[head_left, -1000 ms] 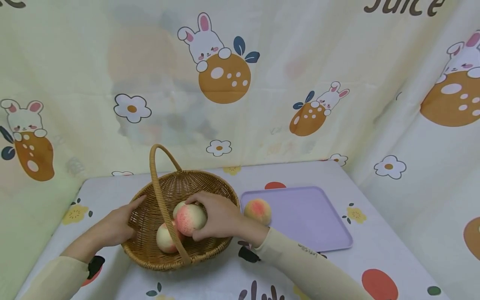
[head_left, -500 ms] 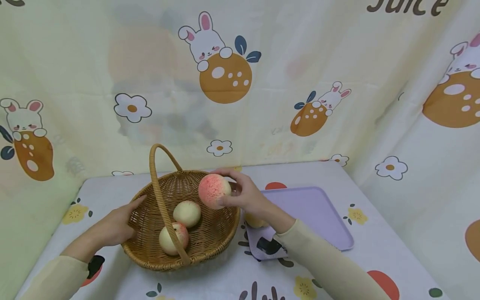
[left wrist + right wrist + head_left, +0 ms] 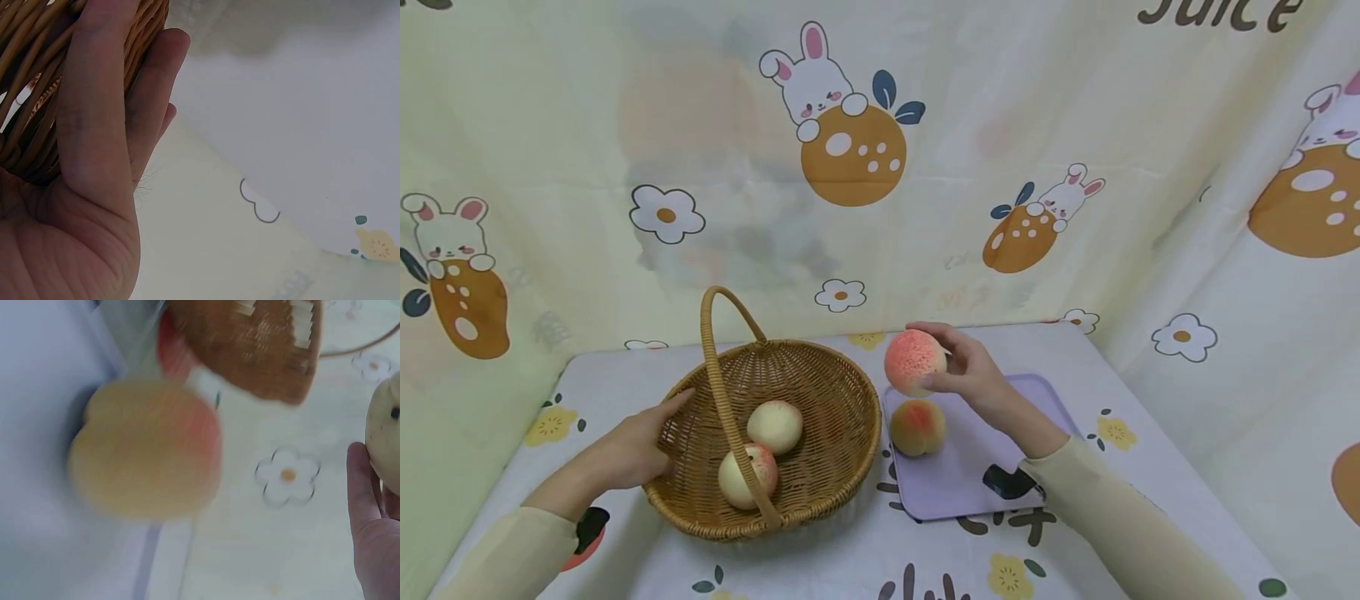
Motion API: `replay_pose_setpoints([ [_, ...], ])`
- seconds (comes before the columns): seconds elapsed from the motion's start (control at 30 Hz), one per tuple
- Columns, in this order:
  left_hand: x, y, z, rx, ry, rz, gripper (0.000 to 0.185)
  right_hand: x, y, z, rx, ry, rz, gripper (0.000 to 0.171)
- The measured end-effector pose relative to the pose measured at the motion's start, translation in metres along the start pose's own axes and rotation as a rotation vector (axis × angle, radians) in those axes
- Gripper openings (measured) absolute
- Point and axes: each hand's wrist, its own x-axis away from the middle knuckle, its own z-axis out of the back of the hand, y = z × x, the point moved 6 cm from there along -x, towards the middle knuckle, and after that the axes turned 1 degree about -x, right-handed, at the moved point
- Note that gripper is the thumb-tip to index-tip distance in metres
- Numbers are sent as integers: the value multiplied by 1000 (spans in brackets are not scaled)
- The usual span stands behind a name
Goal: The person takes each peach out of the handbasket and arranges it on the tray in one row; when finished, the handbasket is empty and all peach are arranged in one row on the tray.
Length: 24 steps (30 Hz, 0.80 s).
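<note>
Peach (image 3: pixel 913 361) gripped in right hand (image 3: pixel 973 375) above tray (image 3: pixel 1000 442) holding one peach (image 3: pixel 917 427); basket (image 3: pixel 820 492) at lower centre holds two; flat left hand (image 3: pixel 625 454) touches its wall.

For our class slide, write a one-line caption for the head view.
Right hand holds a peach above the purple tray; left hand steadies the wicker basket.

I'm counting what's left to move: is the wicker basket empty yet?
Not empty. Two peaches lie inside the basket; a third peach is in the right hand's grip above the purple tray.
</note>
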Motion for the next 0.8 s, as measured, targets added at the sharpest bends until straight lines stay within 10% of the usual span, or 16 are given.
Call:
replay_pose_setpoints([
  [0.4, 1, -2, 0, 4, 5, 2, 98, 35, 25, 68, 335, 13, -10, 64],
  [0.8, 0, -1, 0, 4, -1, 11, 99, 61, 80, 94, 527, -100, -214, 61],
])
